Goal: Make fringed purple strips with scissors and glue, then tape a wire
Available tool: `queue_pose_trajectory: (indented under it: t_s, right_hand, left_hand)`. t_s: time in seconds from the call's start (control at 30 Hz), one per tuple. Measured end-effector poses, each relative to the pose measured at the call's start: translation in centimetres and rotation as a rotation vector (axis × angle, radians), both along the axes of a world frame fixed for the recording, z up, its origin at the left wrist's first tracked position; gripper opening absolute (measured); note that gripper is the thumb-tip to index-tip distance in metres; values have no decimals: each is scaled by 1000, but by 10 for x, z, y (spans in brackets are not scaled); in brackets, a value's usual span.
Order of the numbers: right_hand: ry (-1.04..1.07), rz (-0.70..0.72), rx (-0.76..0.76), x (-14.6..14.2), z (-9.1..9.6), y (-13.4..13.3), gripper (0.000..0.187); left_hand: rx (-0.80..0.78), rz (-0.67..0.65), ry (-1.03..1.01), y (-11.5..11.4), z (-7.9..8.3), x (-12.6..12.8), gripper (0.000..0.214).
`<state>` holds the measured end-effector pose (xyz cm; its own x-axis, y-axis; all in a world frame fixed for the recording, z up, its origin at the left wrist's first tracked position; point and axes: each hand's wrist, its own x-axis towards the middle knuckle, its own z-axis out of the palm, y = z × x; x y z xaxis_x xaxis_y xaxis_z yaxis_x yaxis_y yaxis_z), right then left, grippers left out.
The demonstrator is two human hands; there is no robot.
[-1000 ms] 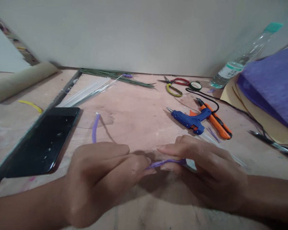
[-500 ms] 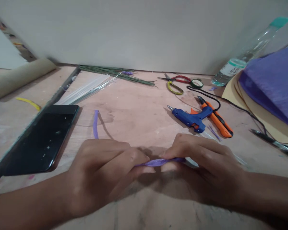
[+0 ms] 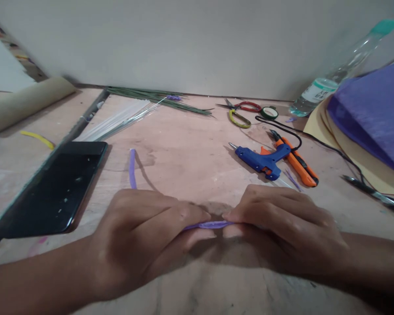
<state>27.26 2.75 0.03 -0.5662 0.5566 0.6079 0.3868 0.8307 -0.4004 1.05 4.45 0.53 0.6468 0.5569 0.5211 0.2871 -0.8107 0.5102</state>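
A thin purple strip [image 3: 213, 225], perhaps paper or foam, stretches between my two hands low in the middle of the view. My left hand [image 3: 151, 232] pinches its left end between thumb and fingers. On the other end, my right hand [image 3: 282, 223] pinches it the same way, the fingertips a short gap apart. Both ends of the strip disappear inside my fingers. Just beyond my left hand a second purple strip [image 3: 132, 168] sticks up from the table. Past my right hand lies a blue glue gun [image 3: 259, 162] with an orange trigger.
A phone [image 3: 59, 188] lies at left, near a yellow strip [image 3: 37, 139] and a cardboard tube [image 3: 29, 103]. Green wire stems [image 3: 144, 97] and clear sticks [image 3: 118, 120] lie behind. Right are scissors [image 3: 239, 118], green tape [image 3: 269, 113], an orange cutter [image 3: 298, 164], a bottle [image 3: 325, 92] and purple sheets [image 3: 374, 113].
My right hand's fingers have shifted along the purple strip, hiding the right part that showed beyond the fingertips. My left fingertips have moved slightly right. Things on the table stay put.
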Motion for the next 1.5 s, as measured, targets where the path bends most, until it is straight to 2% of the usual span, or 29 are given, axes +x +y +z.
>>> queue_pose_trajectory:
  t_s: [0.13,0.53,0.67,0.8,0.93,1.0,1.1,1.2,1.3,1.37,1.5]
  right_hand:
    - [-43,4,50,0,1,1,6]
    - [-87,66,113,-2,8,0,6]
    - [-84,82,85,-1,10,-3,10]
    - [-64,83,53,-4,8,-6,13]
    - [-38,67,67,-5,4,-2,12]
    - [-31,60,55,-4,4,3,13]
    - [11,52,28,-3,4,8,23]
    - [60,52,10,-3,5,10,36]
    - [54,109,2,-7,7,9,23]
    - [25,129,-21,-11,9,7,11]
    - [-15,142,-96,-15,12,2,13]
  left_hand:
    - [8,-29,8,-1,3,0,8]
    - [2,-2,62,-7,13,0,10]
    - [31,-16,81,-6,14,-2,11]
    - [128,-11,55,-4,16,0,14]
    - [148,-22,49,-3,15,3,11]
    - [156,15,76,-3,13,3,9]
    - [192,61,119,-6,9,-1,9]
    - [158,77,132,-9,7,-2,7]
    - [150,52,94,-8,9,2,7]
    - [163,49,58,-6,12,6,16]
    - [180,43,85,-5,10,6,31]
